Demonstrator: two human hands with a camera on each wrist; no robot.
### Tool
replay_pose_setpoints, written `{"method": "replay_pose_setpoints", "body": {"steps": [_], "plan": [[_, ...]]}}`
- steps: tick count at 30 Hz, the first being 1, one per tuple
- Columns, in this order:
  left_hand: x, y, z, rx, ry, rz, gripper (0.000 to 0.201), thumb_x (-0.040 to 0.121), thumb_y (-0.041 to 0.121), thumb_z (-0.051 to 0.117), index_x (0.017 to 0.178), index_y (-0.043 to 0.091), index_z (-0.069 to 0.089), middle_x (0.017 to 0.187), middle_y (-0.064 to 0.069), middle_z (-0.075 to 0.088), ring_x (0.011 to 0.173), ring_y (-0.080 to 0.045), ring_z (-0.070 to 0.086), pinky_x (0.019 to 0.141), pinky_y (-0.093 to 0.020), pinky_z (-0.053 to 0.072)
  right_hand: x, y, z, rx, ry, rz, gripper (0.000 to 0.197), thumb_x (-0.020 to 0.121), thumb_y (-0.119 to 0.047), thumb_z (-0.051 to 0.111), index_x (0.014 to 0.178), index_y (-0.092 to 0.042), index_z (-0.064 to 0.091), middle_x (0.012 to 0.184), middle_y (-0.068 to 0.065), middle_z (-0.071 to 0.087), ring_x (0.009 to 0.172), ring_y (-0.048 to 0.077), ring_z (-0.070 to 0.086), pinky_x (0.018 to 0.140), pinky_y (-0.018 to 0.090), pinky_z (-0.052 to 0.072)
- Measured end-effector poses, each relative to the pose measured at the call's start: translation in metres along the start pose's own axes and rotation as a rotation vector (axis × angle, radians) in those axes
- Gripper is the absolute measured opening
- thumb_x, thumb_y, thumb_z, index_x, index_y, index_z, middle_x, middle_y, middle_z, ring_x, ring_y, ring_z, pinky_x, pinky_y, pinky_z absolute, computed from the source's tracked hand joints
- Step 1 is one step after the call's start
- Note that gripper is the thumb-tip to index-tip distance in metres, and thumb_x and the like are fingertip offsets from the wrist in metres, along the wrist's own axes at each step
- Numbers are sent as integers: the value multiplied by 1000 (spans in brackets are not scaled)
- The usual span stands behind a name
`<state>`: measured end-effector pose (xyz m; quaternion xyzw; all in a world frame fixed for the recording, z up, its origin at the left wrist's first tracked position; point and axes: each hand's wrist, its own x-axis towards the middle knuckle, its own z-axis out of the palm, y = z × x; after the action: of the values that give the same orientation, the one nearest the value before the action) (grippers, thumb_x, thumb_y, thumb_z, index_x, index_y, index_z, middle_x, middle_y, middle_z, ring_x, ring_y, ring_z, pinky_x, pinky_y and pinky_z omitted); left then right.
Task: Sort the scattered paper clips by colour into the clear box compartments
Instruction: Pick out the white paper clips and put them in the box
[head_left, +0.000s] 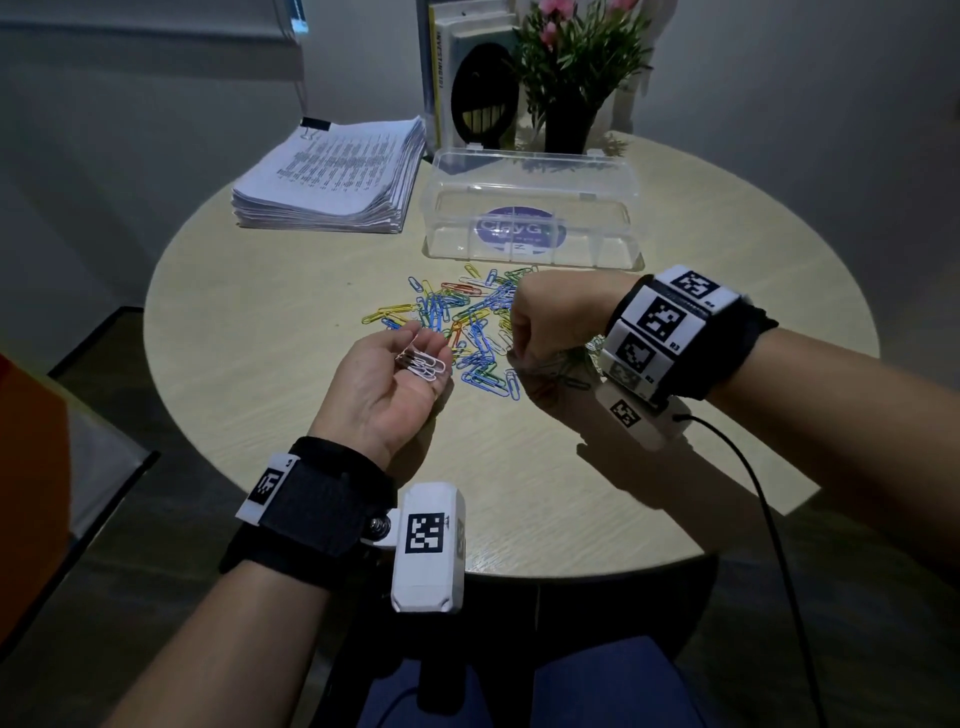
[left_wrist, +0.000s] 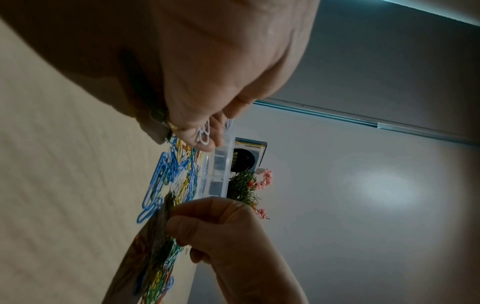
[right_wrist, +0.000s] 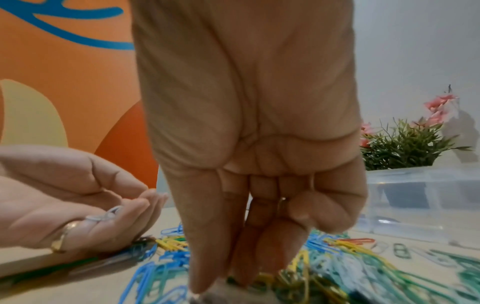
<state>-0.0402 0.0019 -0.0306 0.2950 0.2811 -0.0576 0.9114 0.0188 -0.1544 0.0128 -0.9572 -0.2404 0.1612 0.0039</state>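
Paper clips (head_left: 467, 322) in blue, yellow, green, red and white lay in a loose heap on the round table (head_left: 260, 364), and that heap serves as the landmark for everything else. Far to the left of the heap and behind it sat a thick stack of printed papers (head_left: 332, 176). Just left of the heap, touching its near-left edge, the left hand (head_left: 395, 384) rested palm up with its fingers relaxed and slightly cupped, cradling a small bunch of white clips (head_left: 423, 361) on the fingers rather than pinching them; a ring (right_wrist: 63, 234) showed on one finger in the right wrist view. Directly behind the heap stood the clear box (head_left: 530, 208), its lid raised, with books (head_left: 441, 78) and a potted plant (head_left: 576, 67) further back still. At the heap's right edge the right hand (head_left: 550, 322) came in knuckles up, fingers curled and bunched downward onto the clips. The right wrist view showed thumb and fingertips (right_wrist: 249, 273) drawn together at table level, but blur hid whether a clip was caught between them, so I cannot tell.

The heap lay straight below those right fingertips, so the right hand was the nearer for picking. The clips pointed every way, with no shared long axis. By my judgement, white was being gathered first, and each pick would travel left across the heap into the waiting palm.
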Motion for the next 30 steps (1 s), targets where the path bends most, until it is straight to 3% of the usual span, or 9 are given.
{"method": "replay_pose_setpoints", "body": {"steps": [4, 9, 14, 17, 21, 23, 26, 28, 30], "plan": [[-1, -6, 4, 15, -7, -21, 20, 98, 7, 39, 91, 3, 57, 84, -8, 56, 77, -16, 58, 66, -29, 48, -7, 2, 7, -43, -41, 16, 18, 75, -19, 75, 92, -19, 76, 83, -2, 70, 73, 14, 59, 57, 22, 44], [-3, -7, 5, 14, -23, -25, 19, 98, 8, 40, 90, 4, 57, 82, -8, 56, 75, -16, 58, 67, -28, 49, -6, 3, 8, -11, -64, 21, 12, 75, -22, 75, 87, -18, 73, 66, -10, 59, 71, 14, 57, 53, 20, 41], [-4, -9, 9, 43, -33, -15, 19, 98, 8, 41, 89, 3, 57, 84, -9, 57, 78, -17, 59, 77, -29, 50, -10, 12, -4, 233, -33, 33, 14, 77, -18, 71, 67, -18, 62, 60, -4, 57, 59, 13, 51, 54, 23, 40], [-5, -17, 13, 80, -70, -32, 21, 98, 12, 41, 88, 3, 57, 87, -11, 58, 82, -20, 58, 90, -33, 45, -17, 8, -17, 526, -56, -42, 11, 81, -10, 70, 73, -12, 63, 64, 1, 59, 58, 9, 53, 55, 21, 43], [-6, -32, 17, 8, -156, -99, 39, 102, 30, 28, 104, 2, 55, 88, -16, 63, 81, -24, 59, 78, -36, 45, -20, -5, -21, 699, -56, -122, 8, 84, -2, 68, 92, -2, 67, 75, 11, 65, 62, 13, 62, 57, 18, 55], [-6, -36, 18, 0, -145, -103, 43, 104, 32, 24, 105, 2, 54, 94, -16, 61, 89, -25, 57, 84, -38, 44, -19, -2, -21, 755, -5, -85, 12, 85, 3, 65, 97, 2, 66, 75, 12, 67, 57, 10, 65, 61, 21, 59], [-7, -36, 18, 24, -114, -93, 43, 104, 29, 24, 99, 0, 55, 97, -16, 57, 104, -27, 51, 94, -38, 38, -20, 14, -19, 633, 61, -1, 8, 85, 3, 65, 91, -3, 68, 72, 7, 66, 55, 9, 66, 60, 23, 59], [-7, -35, 17, 21, -109, -93, 39, 104, 26, 26, 107, 0, 55, 99, -17, 57, 107, -27, 49, 94, -39, 38, -25, 26, -14, 439, 55, 38, 10, 83, 0, 67, 85, -9, 70, 74, 5, 68, 59, 12, 64, 59, 23, 57], [-6, -33, 15, 12, -102, -93, 36, 103, 24, 27, 108, 0, 54, 100, -17, 57, 107, -26, 50, 92, -38, 39, -32, 34, -6, 282, 3, 36, 15, 79, -3, 70, 80, -17, 71, 74, -1, 67, 59, 7, 58, 59, 20, 50]]}}
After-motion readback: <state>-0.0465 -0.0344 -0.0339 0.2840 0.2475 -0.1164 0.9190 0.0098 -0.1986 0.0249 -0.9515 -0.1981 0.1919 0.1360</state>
